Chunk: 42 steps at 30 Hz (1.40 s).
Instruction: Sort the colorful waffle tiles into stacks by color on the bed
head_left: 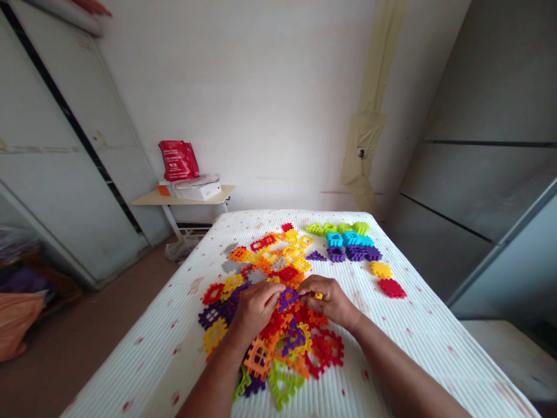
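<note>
Between my two hands is a purple interlocking plastic tile (288, 299), held over a mixed heap of such tiles. My left hand (260, 305) is closed, its thumb and fingers pinching the purple tile's left side. My right hand (327, 297) is closed at the tile's right edge, with a bit of yellow showing by its fingers. Beneath them lie an orange window tile (260, 355), a green triangular tile (285, 383) and red tiles (324, 351). Left of my left hand is a purple window tile (211, 314). My palms hide part of the heap.
At the back right of the bed-like surface (165, 348) sit sorted stacks of green tiles (337, 229), blue tiles (349, 238) and purple tiles (357, 253). A yellow tile (382, 269) and red tile (392, 288) lie nearby. A small table (150, 198) holds a red bag (178, 160).
</note>
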Each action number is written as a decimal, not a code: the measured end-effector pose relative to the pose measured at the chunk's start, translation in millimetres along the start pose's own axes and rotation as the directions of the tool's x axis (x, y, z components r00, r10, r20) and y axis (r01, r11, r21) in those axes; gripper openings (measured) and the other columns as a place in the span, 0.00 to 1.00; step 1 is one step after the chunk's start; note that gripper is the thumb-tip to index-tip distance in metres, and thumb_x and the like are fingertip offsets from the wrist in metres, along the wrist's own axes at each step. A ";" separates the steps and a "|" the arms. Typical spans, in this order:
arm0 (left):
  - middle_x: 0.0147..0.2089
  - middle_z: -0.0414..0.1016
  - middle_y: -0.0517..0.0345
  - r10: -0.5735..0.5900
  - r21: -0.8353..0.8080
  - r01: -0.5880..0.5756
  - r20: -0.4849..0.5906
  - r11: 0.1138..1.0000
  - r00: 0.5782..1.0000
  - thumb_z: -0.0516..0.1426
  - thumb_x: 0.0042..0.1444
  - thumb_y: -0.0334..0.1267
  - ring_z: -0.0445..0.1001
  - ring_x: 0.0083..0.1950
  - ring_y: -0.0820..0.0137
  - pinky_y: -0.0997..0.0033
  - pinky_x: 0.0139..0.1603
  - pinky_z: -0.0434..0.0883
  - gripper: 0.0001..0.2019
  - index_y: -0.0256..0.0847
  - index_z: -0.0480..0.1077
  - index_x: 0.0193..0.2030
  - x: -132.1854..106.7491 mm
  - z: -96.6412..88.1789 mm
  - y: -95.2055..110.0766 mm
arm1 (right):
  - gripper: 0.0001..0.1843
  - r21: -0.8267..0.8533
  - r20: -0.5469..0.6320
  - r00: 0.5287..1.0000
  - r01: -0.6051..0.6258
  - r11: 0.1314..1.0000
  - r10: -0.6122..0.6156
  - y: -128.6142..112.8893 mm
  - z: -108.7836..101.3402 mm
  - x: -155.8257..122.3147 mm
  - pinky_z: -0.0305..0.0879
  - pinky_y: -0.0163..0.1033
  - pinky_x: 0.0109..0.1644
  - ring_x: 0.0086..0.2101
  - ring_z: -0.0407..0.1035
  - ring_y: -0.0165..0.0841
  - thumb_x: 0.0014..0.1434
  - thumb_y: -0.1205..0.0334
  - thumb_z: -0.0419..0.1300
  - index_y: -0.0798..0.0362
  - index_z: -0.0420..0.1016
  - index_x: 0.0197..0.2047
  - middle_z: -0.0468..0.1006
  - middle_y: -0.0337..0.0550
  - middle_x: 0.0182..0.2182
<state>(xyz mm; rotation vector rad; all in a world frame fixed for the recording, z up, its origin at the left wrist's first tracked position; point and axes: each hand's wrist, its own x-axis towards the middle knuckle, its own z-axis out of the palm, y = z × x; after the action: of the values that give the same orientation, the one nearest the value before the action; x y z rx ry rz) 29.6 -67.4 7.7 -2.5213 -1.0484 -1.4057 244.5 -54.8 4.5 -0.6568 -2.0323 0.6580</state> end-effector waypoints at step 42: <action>0.34 0.79 0.58 -0.152 0.107 0.171 -0.166 0.979 0.974 0.54 0.55 0.30 0.77 0.36 0.73 0.75 0.40 0.71 0.07 0.41 0.73 0.37 -10.1 0.2 -21.2 | 0.16 -0.863 -0.240 0.824 -0.423 0.277 0.513 89.6 -27.0 29.0 0.59 0.35 0.31 0.33 0.72 0.34 0.63 0.70 0.43 0.54 0.71 0.44 0.74 0.48 0.42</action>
<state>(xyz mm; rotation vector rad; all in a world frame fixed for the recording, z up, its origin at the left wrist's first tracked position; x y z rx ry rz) 13.7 -56.4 -5.7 -2.2443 -1.2905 -1.5023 271.6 34.5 -25.5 -1.9804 -2.1675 -0.2315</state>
